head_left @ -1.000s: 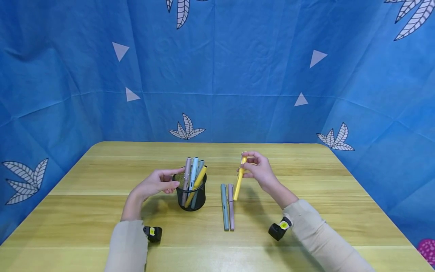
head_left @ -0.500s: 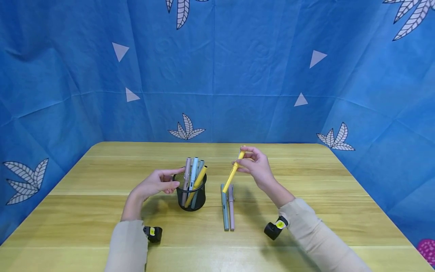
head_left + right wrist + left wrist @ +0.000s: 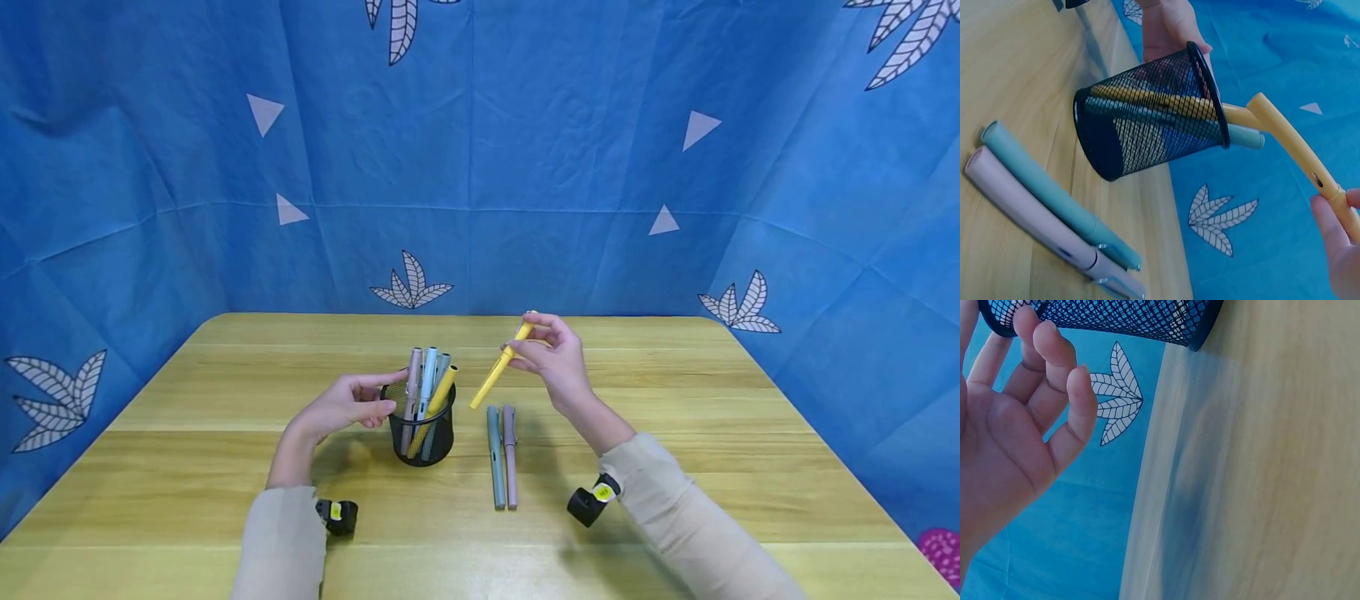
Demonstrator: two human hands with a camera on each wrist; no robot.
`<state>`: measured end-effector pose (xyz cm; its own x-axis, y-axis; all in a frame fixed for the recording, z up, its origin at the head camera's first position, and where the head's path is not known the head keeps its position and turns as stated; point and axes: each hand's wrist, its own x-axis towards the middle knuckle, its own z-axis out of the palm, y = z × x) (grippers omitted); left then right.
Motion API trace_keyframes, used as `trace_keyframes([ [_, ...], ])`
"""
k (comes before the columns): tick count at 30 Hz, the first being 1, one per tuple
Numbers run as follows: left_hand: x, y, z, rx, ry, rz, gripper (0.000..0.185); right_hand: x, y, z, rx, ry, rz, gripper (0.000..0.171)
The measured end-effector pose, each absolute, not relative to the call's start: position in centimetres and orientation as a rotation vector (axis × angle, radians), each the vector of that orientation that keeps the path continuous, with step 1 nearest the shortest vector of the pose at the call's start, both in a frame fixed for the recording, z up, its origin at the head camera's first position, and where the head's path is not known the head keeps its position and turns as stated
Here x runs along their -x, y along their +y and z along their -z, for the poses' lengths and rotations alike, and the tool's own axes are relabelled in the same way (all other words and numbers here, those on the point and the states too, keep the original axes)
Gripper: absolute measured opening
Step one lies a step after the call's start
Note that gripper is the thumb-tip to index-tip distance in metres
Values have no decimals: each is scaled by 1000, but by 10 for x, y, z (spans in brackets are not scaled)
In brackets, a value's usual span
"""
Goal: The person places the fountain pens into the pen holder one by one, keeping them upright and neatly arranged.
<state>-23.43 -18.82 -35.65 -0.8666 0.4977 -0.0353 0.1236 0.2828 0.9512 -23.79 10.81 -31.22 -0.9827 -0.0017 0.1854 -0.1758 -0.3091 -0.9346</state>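
Biggest thing first: on the flat table (image 3: 750,467) a dropped pen could probably roll off somewhere. The left hand (image 3: 348,402) holds the black mesh pen holder (image 3: 446,437) just to its right, only thumb and index finger at the rim, so a shove from the far side might tip it. The right hand (image 3: 555,358) pinches a yellow pen (image 3: 495,375) in the air, slanted, lower end toward the holder. At that angle it could snag the rim or bump the other yellow pen (image 3: 441,393), which leans toward the right hand.

Room-wise: a blue curtain (image 3: 525,167) hangs behind the table's far edge, beyond both hands and well apart from them. The air between the hands looks open. Nearer the person than the right hand, a teal pen (image 3: 497,467) and a lilac pen (image 3: 512,467) lie side by side, so a low wrist could nudge them. Tightest spot is the holder's mouth, freest on the left hand's side imo.
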Motion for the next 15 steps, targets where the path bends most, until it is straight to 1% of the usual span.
trace_keyframes([
  [15,234,-188,356,-573,2230,-1611,51,237,84,307,-272,-1682,-2441,35],
])
